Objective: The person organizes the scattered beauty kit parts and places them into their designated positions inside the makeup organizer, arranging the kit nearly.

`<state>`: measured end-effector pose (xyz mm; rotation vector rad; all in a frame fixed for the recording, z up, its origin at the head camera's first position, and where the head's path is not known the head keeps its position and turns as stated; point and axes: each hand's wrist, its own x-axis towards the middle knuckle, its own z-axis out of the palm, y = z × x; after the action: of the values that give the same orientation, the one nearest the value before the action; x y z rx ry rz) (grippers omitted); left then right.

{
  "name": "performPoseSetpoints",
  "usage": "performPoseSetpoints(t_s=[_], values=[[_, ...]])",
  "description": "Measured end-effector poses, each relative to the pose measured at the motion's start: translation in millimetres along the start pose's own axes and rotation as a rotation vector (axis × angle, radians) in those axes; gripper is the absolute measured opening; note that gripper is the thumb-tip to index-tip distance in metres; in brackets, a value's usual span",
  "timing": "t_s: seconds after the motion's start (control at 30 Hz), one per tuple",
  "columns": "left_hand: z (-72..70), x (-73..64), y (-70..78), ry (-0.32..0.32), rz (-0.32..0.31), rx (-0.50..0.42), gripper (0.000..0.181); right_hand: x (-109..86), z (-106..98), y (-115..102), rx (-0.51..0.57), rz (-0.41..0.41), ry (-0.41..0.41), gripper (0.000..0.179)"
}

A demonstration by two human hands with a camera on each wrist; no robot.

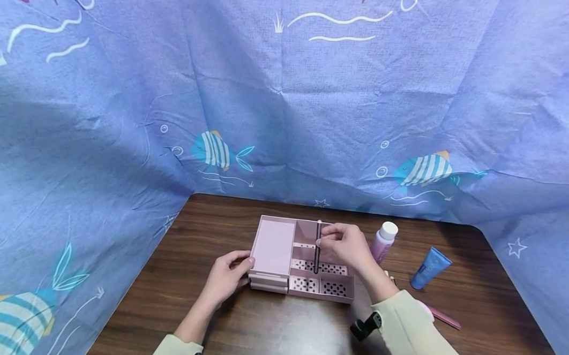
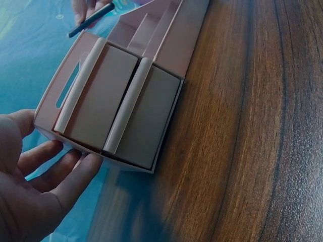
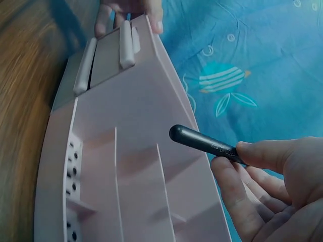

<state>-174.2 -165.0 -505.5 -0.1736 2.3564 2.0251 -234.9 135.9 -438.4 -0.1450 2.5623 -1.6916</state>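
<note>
A pink desk organizer [image 1: 273,246] stands on the table, with two drawers at its left front and open compartments with dotted floors on the right. My left hand [image 1: 226,276] holds its left side, thumb at the top edge and fingers against the side wall. Between the thumb and fingers of my right hand [image 1: 349,250] is pinched a slim black pen-like stick [image 3: 202,142] with small lettering. The stick [image 1: 317,254] is upright in the head view, above the compartments. Both drawers [image 2: 101,96] are closed in the left wrist view.
Right of the organizer stand a purple bottle [image 1: 382,244] with a white cap and a blue tube [image 1: 429,268]. A pink flat strip [image 1: 445,318] lies nearer, partly behind my right sleeve. A blue fish-patterned cloth [image 1: 287,118] hangs behind the wooden table [image 1: 214,222].
</note>
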Motion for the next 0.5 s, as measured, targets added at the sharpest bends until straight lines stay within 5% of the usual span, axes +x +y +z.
performPoseSetpoints(t_s=[0.5], values=[[-0.5,1.2,-1.6,0.007,0.0,0.002,0.033,16.1,42.6,-18.9,0.323,0.191,-0.071,0.036]])
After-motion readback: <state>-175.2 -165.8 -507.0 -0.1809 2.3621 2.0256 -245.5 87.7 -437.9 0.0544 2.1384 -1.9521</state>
